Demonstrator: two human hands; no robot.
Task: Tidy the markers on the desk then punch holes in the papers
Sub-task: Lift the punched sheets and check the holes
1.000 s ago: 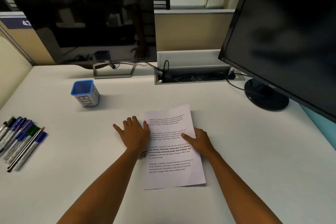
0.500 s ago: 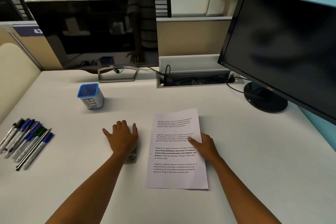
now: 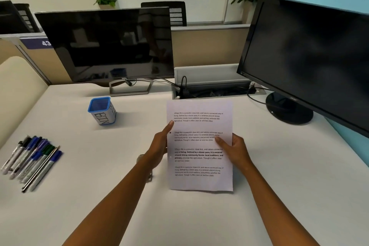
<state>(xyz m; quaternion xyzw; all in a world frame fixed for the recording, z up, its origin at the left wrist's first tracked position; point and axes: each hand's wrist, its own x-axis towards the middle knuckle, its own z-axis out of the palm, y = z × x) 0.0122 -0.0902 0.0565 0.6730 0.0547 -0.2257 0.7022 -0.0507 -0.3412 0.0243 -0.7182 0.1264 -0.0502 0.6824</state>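
Paper lifted off desk, both hands clamped on it.
Desk (image 3: 279, 185); markers (image 3: 30, 161) lie well left of the grip, unbinned. Paper (image 3: 199, 146), flat a second ago, now held upright by left hand (image 3: 159, 146) and right hand (image 3: 235, 150); two holes show by the left thumb, so punching looks done.

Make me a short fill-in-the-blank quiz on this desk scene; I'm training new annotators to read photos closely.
1. The printed sheet is held by ____ hands, the left hand and the right hand.
2. The word on the blue-rimmed cup reads ____.
3. The markers lie on the desk to the ____ of the sheet.
4. Both monitor screens, one and the other, are ____.

Missing words: both; BIN; left; dark
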